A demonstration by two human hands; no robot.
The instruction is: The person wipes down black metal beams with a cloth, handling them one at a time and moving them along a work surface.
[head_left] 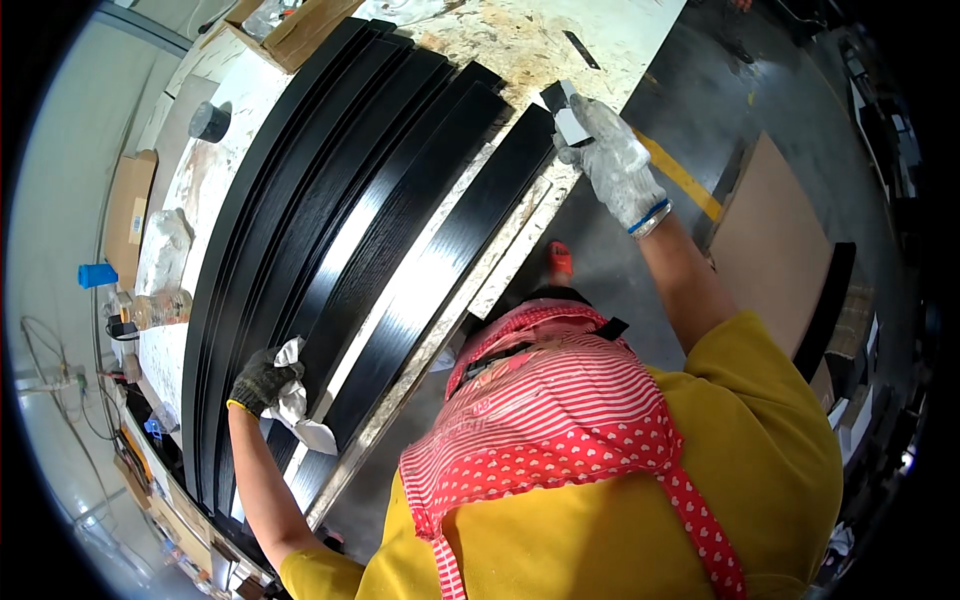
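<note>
My left hand [262, 383], in a dark knitted glove with a yellow cuff, is closed on a crumpled white cloth or paper [290, 403]. It is over the near-left ends of the black boards. My right hand [612, 160], in a whitish glove, grips a small black-and-white block [570, 118] at the far end of the nearest black board [465, 232]. Whether the block touches the board I cannot tell. Farther left, several long black boards [330, 185] with a grained, shiny surface lie side by side, some overlapping.
The boards lie on a stained pale worktable [520, 50]. On it are a dark strip [581, 50], a cardboard box [312, 35], a dark grey can [209, 122] and a clear plastic bottle [162, 310]. A large brown panel [770, 235] stands right of me, off the table.
</note>
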